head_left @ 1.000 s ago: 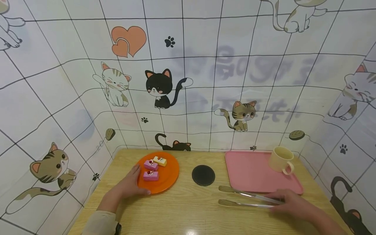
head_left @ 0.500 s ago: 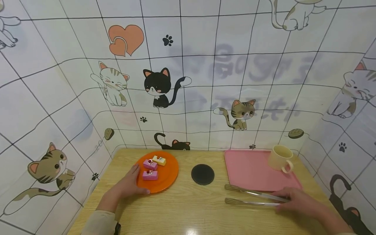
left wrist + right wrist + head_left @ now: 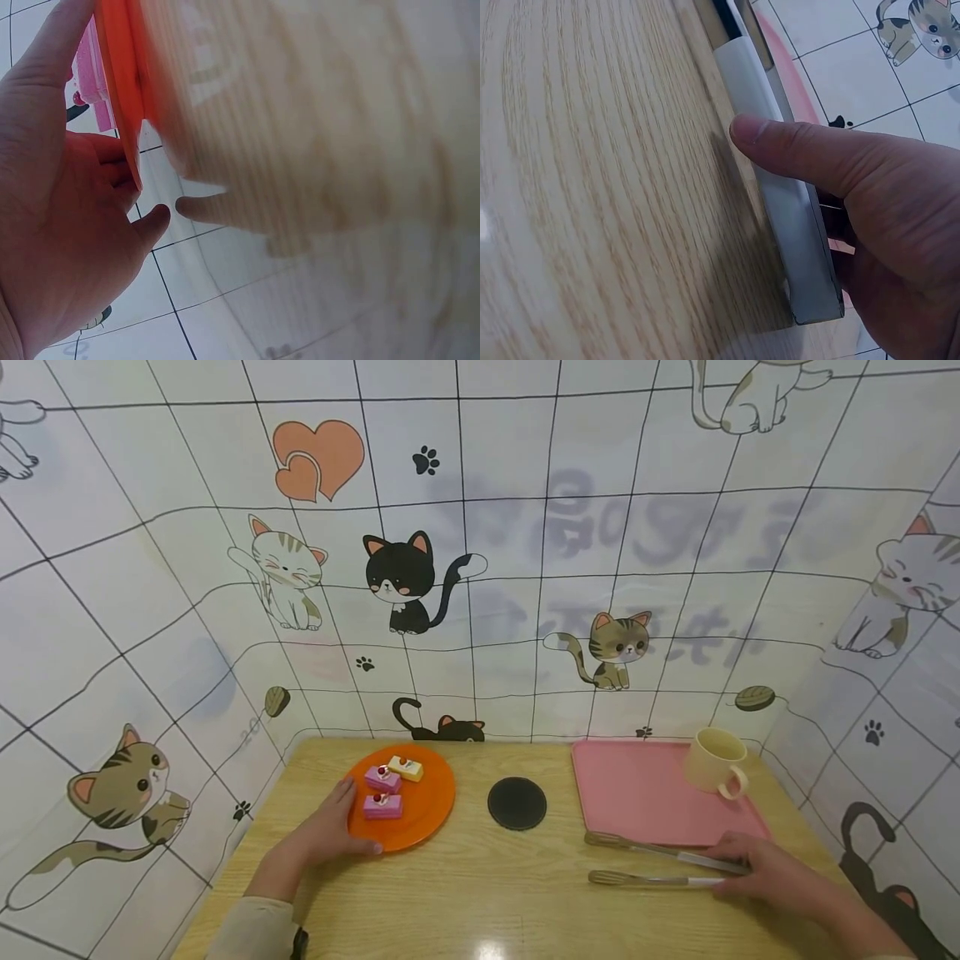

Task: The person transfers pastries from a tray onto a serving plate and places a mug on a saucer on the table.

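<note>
An orange plate (image 3: pixel 420 818) lies at the table's left with two pink cake slices (image 3: pixel 383 806) and a yellow cake slice (image 3: pixel 406 767) on it. My left hand (image 3: pixel 330 828) holds its left and near rim, thumb along the near side. In the left wrist view, bent fingers (image 3: pixel 109 169) meet the rim. At the right, my right hand (image 3: pixel 772 872) grips a pair of tongs (image 3: pixel 652 881) by the white handles, their two arms apart and their brownish tips pointing left. In the right wrist view the thumb (image 3: pixel 787 142) presses the white handle (image 3: pixel 780 187), close over the table.
A pink tray (image 3: pixel 630 793) lies behind the tongs, with a pale yellow mug (image 3: pixel 716 762) on its right part. Between plate and tray is a round black coaster (image 3: pixel 517 803). A cat-patterned sheet (image 3: pixel 510 610) rises behind the table and along its sides.
My right hand and the tongs have shifted a little to the right along the tray's near edge. My left hand has stayed at the plate, and the cake slices have not moved.
</note>
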A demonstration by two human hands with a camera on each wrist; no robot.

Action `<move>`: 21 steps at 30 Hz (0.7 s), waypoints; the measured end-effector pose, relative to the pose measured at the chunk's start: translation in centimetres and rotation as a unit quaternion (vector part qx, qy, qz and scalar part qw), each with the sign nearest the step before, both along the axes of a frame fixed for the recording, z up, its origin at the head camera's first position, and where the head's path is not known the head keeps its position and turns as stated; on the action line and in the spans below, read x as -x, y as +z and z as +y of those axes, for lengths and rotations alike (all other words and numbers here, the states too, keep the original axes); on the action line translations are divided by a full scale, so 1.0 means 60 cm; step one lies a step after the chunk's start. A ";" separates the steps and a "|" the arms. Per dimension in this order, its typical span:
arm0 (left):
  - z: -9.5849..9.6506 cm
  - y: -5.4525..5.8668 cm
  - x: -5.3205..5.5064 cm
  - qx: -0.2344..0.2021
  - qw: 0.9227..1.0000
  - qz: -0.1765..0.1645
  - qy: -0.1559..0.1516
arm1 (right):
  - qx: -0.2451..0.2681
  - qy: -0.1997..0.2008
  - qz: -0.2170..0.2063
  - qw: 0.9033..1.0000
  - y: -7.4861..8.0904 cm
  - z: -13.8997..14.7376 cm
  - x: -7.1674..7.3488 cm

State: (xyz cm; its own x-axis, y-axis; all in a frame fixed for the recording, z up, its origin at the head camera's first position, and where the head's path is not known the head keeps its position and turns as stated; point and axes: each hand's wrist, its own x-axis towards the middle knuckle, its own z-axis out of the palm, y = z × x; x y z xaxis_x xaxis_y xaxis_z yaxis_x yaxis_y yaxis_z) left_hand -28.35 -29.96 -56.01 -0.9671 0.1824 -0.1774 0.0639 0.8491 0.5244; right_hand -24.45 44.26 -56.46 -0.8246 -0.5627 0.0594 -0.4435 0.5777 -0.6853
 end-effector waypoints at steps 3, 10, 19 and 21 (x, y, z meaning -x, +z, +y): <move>-0.001 0.000 0.001 0.001 1.000 0.000 0.000 | -0.002 0.002 0.012 1.000 -0.002 0.000 0.002; -0.001 0.002 0.001 -0.001 1.000 0.000 -0.002 | -0.034 -0.024 0.004 0.999 0.001 0.001 -0.002; -0.001 0.002 0.000 0.000 1.000 0.002 -0.002 | -0.024 -0.017 0.049 0.998 -0.005 0.002 -0.003; -0.001 0.003 0.000 -0.001 1.000 0.000 0.000 | -0.019 -0.020 0.053 0.998 -0.008 0.002 -0.003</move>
State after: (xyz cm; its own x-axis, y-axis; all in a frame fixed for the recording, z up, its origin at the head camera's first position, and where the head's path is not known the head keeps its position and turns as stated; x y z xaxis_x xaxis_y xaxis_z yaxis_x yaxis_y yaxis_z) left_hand -28.32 -30.02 -55.84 -0.9669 0.1834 -0.1774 0.0641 0.8476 0.5267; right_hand -24.25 44.38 -56.95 -0.8364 -0.5334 0.1259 -0.4884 0.6213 -0.6127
